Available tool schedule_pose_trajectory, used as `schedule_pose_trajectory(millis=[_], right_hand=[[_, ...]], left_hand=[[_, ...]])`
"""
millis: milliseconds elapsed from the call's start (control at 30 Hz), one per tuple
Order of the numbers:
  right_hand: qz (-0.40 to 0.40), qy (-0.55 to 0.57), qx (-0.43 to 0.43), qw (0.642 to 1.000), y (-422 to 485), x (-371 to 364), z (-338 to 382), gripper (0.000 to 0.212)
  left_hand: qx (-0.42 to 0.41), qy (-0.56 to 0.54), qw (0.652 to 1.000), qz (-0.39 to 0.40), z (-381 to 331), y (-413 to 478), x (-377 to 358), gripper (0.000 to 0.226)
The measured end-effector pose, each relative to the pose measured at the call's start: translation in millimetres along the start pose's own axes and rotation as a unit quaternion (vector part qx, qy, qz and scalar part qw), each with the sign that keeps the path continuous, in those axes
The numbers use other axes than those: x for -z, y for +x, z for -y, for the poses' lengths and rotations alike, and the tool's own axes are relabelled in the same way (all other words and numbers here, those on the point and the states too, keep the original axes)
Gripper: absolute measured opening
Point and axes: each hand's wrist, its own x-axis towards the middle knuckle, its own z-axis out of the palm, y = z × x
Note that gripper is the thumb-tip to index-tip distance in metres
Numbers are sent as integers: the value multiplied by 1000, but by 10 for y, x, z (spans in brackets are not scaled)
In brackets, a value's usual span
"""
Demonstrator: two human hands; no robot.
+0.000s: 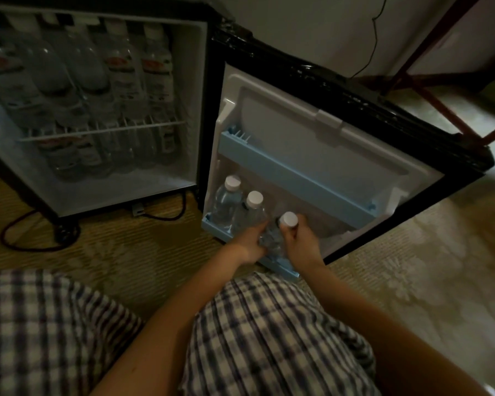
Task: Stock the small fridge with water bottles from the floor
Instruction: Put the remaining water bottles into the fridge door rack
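Clear plastic bottle [270,238] near upright, cap up | left hand [252,245] grips body, right hand [300,241] holds neck | door shelf [283,268] just below, beside two standing bottles [226,201]

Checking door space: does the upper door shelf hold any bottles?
No, the upper door shelf shows only its blue rail; bottles stand in the lower shelf.

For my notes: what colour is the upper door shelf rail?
Light blue rail, best in head view.
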Motion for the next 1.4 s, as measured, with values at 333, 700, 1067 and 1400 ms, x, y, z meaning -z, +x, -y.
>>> schedule_pose_trajectory(millis=[333,700,1067,1400], right_hand=[[40,2,-21,999,-82,182,66,39],[67,110,61,990,-581,1223,-65,15],[65,108,97,987,-1040,2105,-571,15],[-4,122,32,992,-1313,2619,-1655,16]], left_hand=[[102,6,995,-3,26,-190,263,39],[8,195,979,57,-889,-726,436,37],[-80,460,873,143,-1698,-944,-163,44],[-175,407,884,148,-2136,-796,-1344,31]])
